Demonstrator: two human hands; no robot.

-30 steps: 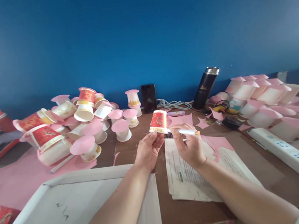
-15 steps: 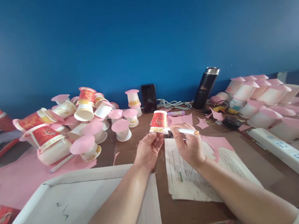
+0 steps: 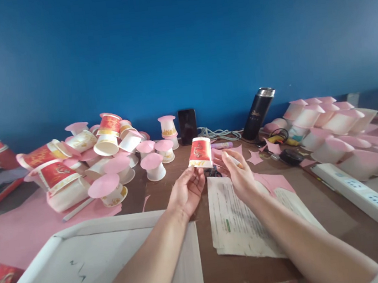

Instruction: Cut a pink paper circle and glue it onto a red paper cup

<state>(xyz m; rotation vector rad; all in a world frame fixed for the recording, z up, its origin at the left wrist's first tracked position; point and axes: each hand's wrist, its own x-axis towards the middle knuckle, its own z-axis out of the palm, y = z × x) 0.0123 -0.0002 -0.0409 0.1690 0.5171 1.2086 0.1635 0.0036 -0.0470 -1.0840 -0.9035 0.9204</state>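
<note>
My left hand (image 3: 185,192) is closed on a red and white paper cup (image 3: 200,151) with gold trim, pinching the wide rim at the bottom. The cup is upside down, its narrow base upward, above the brown table. Just right of it, my right hand (image 3: 244,180) is curled around a white pen-shaped stick (image 3: 238,163) with an orange end, mostly hidden by the fingers. Those fingertips are close to the cup's side; whether they touch it I cannot tell. Below the right hand lie printed sheets (image 3: 231,221) and a pink paper offcut (image 3: 276,180).
Paper cups topped with pink paper (image 3: 152,164) crowd the left, and more stand stacked at right (image 3: 340,116). A phone (image 3: 187,127), a black flask (image 3: 258,113), a power strip (image 3: 356,185), a tape roll (image 3: 291,157) and a white tray (image 3: 116,224) surround my hands.
My right hand has turned and drawn its stick away from the cup's rim; the stick now lies back within the fingers. The cup has tipped slightly and remains in my left hand.
</note>
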